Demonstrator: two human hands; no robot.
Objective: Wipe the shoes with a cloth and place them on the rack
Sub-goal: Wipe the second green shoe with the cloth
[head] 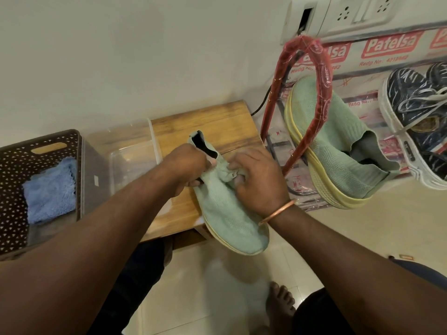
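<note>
Basket: brown, perforated, stood at the far left on the floor; a folded blue cloth lay inside it.
Box: clear plastic, sat between the basket and the tabletop's left edge.
Tabletop: small, wooden, against the wall.
Left grip: clenched round the collar of the shoe, just beside its opening.
Shoe: pale green with a yellow sole, lay at the tabletop's near right corner; its toe overhung the front edge.
Right grip: fingers curled round a bunched pale green cloth, pressing it on the shoe's upper; a copper bangle sat on the wrist.
Rack: red-framed, in printed plastic wrap, stood right of the tabletop.
Second shoe: matching green, rested on the rack.
Dark shoe: laced, white-soled, lay on the rack further right.
</note>
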